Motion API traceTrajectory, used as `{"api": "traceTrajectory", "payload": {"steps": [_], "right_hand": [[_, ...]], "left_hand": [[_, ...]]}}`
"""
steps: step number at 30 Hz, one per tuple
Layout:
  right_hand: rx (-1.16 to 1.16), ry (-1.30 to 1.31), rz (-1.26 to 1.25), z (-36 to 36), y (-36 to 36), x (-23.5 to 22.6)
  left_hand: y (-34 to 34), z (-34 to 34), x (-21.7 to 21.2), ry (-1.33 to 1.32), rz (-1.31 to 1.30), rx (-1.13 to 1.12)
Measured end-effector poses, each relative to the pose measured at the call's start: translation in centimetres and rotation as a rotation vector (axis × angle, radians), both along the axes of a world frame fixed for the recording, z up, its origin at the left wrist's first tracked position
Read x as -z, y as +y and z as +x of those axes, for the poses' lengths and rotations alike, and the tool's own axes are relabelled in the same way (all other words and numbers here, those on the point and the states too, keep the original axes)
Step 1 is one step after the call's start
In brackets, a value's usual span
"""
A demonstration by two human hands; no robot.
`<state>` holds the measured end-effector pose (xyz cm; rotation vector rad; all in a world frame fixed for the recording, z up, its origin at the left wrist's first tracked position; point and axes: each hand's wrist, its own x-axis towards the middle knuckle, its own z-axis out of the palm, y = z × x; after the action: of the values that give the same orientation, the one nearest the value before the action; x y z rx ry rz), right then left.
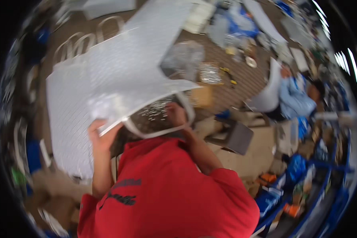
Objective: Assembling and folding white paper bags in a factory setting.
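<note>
A large silvery-white quilted bag lies across the table before me, with a pale strap handle looping toward my body. My left hand pinches the bag's near edge between thumb and fingers. Inside the loop of the handle, several small shiny metal pieces are scattered on the brown tabletop. At their right side my right hand has its fingers curled down against the table. Blur hides whatever those fingertips hold.
More silvery bags with handles lie stacked at the left. Beyond my right hand are a cardboard box, a clear bag of metal pieces and a yellow-black tool. Another person in light blue works at the right, near a brown stool.
</note>
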<state>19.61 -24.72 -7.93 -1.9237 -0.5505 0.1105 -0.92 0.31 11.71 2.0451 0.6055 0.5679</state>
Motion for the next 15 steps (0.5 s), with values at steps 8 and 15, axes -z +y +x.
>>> {"api": "traceTrajectory", "payload": {"steps": [8, 15], "right_hand": [[0.114, 0.486, 0.211, 1.6, -6.2, -11.1], [0.519, 0.361, 0.644, 4.5, -9.3, -24.5]], "left_hand": [[2.0, 2.5, -2.8, -0.291, -1.475, -0.036], [-2.1, 3.5, -4.0, -0.497, -1.451, 0.004]]}}
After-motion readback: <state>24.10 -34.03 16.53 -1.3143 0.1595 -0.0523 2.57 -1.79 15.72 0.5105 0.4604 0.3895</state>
